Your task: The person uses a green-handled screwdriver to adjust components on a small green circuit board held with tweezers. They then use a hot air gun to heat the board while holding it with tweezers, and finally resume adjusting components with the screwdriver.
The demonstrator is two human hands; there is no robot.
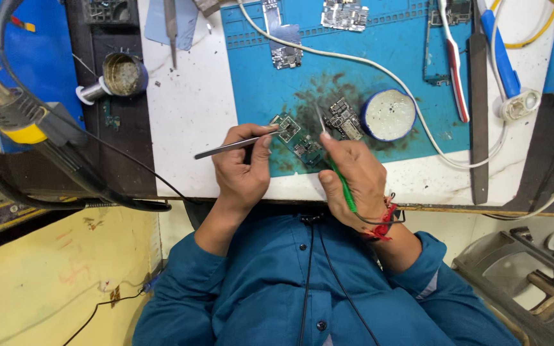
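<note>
Two hands work at the bench: the left hand [242, 168] at 9 o'clock of the small green circuit board [297, 138], the right hand [354, 176] at 4 o'clock. One pair of tweezers [232, 147] and one green-handled soldering iron [338, 173] are in use. Four more boards lie on the one blue mat [386, 57], toward 12 o'clock. Two round tins show: one blue-rimmed [388, 115] at 3 o'clock, one [123, 74] at 10 o'clock.

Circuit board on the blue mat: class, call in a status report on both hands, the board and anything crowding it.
Left hand shut on tweezers, tips at circuit board. Right hand shut on green-handled iron, tip beside board. Second board and round tin lie close alongside.
</note>
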